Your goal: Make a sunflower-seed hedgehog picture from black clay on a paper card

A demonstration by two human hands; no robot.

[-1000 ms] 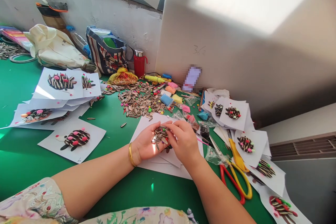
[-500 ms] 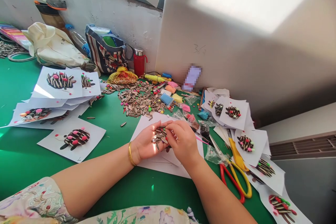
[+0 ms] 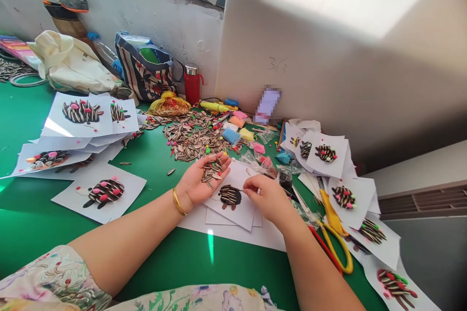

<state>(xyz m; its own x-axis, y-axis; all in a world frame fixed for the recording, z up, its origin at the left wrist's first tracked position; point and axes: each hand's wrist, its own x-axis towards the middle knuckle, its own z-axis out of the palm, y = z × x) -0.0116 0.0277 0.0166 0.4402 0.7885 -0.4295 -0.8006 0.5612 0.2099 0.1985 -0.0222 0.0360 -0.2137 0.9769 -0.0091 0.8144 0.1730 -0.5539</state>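
My left hand (image 3: 199, 180) is palm up, its cupped palm holding a small heap of striped sunflower seeds (image 3: 211, 173) with a few coloured bits among them. My right hand (image 3: 268, 199) has thumb and forefinger pinched on a thin sunflower seed, mostly hidden by the fingertips. Those fingertips are just right of a hedgehog picture (image 3: 230, 196), whose dark body carries several seeds in a row and two brown feet. It lies on a white sheet (image 3: 244, 216), over other white papers.
Loose sunflower seeds (image 3: 193, 138) are heaped behind my hands, near coloured clay packets (image 3: 231, 137). Finished hedgehog cards stand in stacks left (image 3: 76, 129) and right (image 3: 337, 165). Yellow-and-red scissors (image 3: 339, 248) lie beside my right forearm. A red flask (image 3: 192, 88) stands near the wall.
My right hand has moved right and down, away from my left palm, with a seed pinched. My left hand has shifted slightly left and up, uncovering the hedgehog picture.
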